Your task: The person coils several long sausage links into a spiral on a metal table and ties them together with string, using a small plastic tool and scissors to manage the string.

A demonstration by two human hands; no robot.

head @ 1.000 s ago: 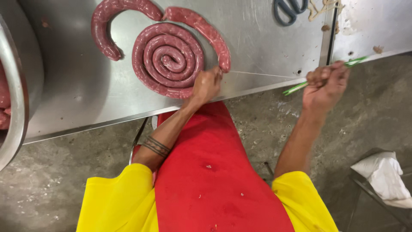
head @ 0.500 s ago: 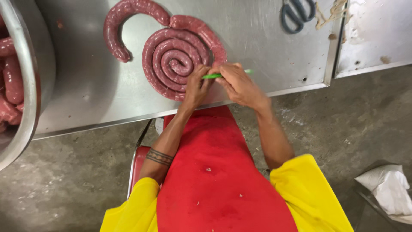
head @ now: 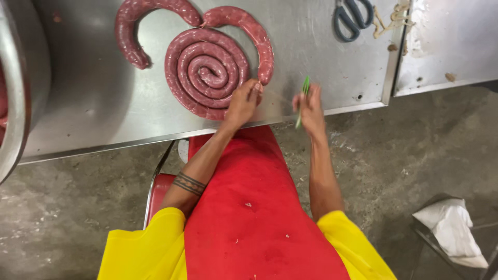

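Two bare hands work at the near edge of a steel worktop (head: 104,103). The left hand (head: 243,102) rests on the outer ring of a coiled raw sausage (head: 207,71), its fingertips pressed together against the casing close to where the curved tail of the sausage ends. The right hand (head: 311,106) sits just beside it, a little apart, and its grip is closed in a pinch around a thin green stick (head: 302,101) that stands nearly upright, one end above the fingers and the other hanging past the worktop edge. A fine thread seems to run between the two hands, though it is too faint to be sure.

The sausage lies flat as a tight spiral near the middle of the worktop, with two loose curved lengths arching away from its top, one to the left (head: 140,28) and one to the right. A pair of scissors (head: 353,19) with grey-blue handles lies well apart at the far right, next to some tangled string (head: 394,15). A large metal bowl (head: 18,78) stands at the left edge. Below, a red apron (head: 254,207) and yellow sleeves fill the view, and a crumpled white cloth (head: 451,228) lies on the concrete floor.
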